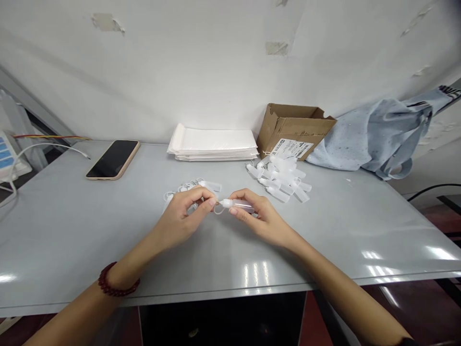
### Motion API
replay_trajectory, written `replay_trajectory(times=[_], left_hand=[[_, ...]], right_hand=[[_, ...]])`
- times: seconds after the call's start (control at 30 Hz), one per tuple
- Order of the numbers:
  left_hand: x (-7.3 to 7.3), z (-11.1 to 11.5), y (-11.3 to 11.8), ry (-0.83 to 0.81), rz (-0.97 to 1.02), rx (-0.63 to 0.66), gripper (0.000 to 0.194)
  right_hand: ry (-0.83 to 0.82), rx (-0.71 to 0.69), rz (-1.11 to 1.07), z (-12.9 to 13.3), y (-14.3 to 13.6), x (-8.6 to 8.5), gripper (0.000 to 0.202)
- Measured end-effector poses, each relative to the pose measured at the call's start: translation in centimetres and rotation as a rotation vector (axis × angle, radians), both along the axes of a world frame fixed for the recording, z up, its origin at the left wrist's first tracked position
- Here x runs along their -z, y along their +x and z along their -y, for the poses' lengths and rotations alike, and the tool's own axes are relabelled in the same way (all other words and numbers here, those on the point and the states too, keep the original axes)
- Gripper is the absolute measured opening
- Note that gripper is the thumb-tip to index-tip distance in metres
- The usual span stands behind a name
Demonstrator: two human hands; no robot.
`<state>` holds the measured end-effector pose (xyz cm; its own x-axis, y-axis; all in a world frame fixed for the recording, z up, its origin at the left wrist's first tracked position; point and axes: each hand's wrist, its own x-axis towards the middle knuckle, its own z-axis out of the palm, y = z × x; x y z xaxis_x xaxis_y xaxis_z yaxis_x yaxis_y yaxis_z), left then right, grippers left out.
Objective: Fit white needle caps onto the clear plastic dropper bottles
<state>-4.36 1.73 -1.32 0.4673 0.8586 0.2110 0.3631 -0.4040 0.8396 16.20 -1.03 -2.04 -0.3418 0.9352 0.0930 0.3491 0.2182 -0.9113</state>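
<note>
A small translucent bottle (242, 205) with a white top lies sideways between the fingers of my right hand (261, 216), its tip pointing left. My left hand (185, 211) pinches at that tip, where a thin loop hangs from the bottle's neck. What exactly the left fingertips grip is too small to tell. Behind my left hand are several similar bottles (212, 185), partly hidden by it. To the right, a heap of more such bottles (283, 175) lies on the grey table (216, 259).
A phone (113, 159) lies at the left with a white cable (54, 144) beyond it. A stack of white envelopes (216, 143) and an open cardboard box (295, 129) stand by the wall. Light blue cloth (367, 134) lies at the back right.
</note>
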Motion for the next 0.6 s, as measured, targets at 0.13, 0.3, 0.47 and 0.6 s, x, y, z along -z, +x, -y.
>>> replay_trajectory(times=[0.13, 0.3, 0.47, 0.6], left_hand=[[-0.1, -0.8, -0.4, -0.011, -0.058, -0.104, 0.026], [0.4, -1.4, -0.6, -0.017, -0.163, -0.129, 0.028], [1.2, -1.6, -0.4, 0.109, -0.250, -0.141, 0.029], [1.5, -1.6, -0.5, 0.233, -0.278, -0.192, 0.024]], right_hand=[[0.080, 0.105, 0.018, -0.8, 1.0, -0.1, 0.026], [0.302, 0.380, 0.191, -3.1, 3.8, 1.0, 0.022], [0.554, 0.401, 0.725, -5.2, 5.5, 3.1, 0.029], [0.548, 0.331, 0.999, -5.9, 5.3, 4.1, 0.033]])
